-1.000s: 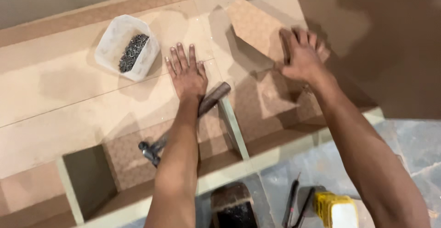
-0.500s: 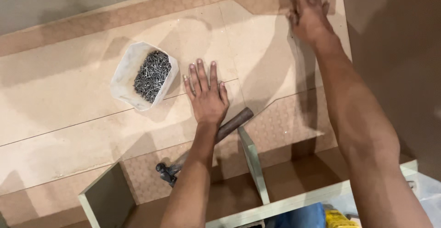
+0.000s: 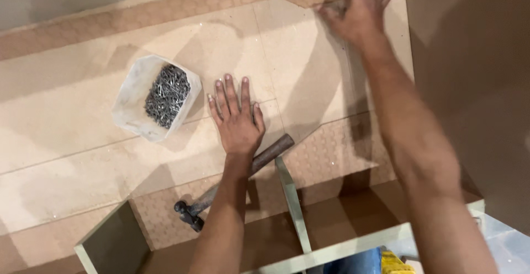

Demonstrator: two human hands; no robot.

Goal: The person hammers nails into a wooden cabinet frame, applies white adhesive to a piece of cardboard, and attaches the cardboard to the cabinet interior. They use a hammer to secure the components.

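While the big pale board (image 3: pixel 165 158) is lying flat across the cabinet frame (image 3: pixel 292 208), both hands are pressing on it. The board is taking up most of the view, with honeycomb-patterned strips running along its far edge and its near edge. The right hand (image 3: pixel 361 6) is resting at the board's far right corner, fingers spread and flat, grip released, nothing held; the top of the view is cutting off the fingertips. The left hand (image 3: pixel 237 122) is lying palm down near the board's middle, fingers splayed, grip released too, grasping nothing. The white plastic tub (image 3: pixel 132 97) is sitting on the board just left of the left hand, apart from it, holding a heap of grey nails (image 3: pixel 167 94). The hammer (image 3: pixel 265 155) is lying on the board's near patterned strip, passing under the left wrist, its dark head (image 3: pixel 187 213) pointing toward the board's near edge.
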